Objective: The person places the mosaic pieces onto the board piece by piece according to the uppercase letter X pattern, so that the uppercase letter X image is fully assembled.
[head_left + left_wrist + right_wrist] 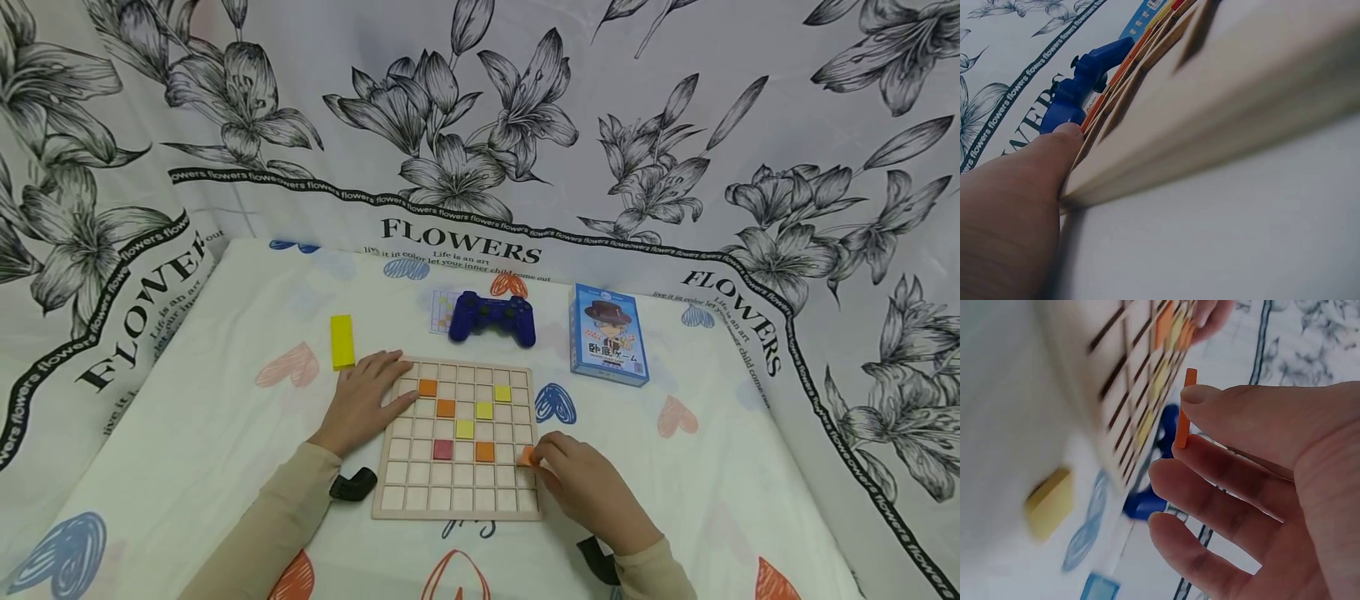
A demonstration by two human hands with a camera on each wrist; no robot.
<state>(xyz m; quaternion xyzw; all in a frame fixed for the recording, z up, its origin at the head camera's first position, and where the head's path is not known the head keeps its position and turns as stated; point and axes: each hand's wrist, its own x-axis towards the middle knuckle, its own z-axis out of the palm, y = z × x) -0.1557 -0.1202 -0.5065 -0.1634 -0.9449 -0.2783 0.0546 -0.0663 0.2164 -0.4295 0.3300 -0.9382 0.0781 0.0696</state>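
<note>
Two bare hands, long beige sleeves to the wrists, black strap under each wrist

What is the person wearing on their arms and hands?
Both hands, the left hand and the right hand, are bare, with no gloves or rings in view. Long beige sleeves reach the wrists, and a black strap sits at each wrist.

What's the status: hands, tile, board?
Left hand flat on the square wooden grid board, steadying its left edge. Right hand pinching a thin orange square tile at the board's right edge. Nothing blocking the open cells.
</note>
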